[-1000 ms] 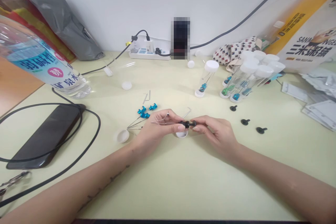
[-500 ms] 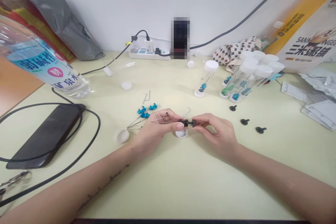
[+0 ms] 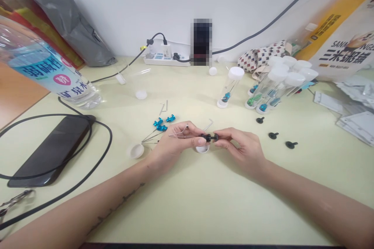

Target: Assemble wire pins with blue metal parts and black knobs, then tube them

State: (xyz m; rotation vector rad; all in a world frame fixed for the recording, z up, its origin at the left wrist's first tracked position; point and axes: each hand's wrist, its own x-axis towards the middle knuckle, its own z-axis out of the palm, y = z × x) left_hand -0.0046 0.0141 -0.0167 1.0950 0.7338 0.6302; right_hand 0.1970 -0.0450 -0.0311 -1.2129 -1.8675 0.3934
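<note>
My left hand pinches a small black fitting between thumb and fingers; thin bent metal wires run back along the hand. Facing it, my right hand grips the round head of a black thumb screw, whose shank points into the fitting. How deep the screw sits I cannot tell. Just below lies a white cap, partly covered by the left fingers. A hex key rests behind the hands. Several blue metal fittings with wires lie left of my left hand, near another white cap.
Three black thumb screws lie to the right. Capped clear tubes with blue or green parts stand behind. An open clear tube, hex keys, a water bottle, a dark phone and a looped cable are leftward.
Both hands keep nearly the same place and hold. The whole view has shifted very slightly; no object has visibly moved on the table.
</note>
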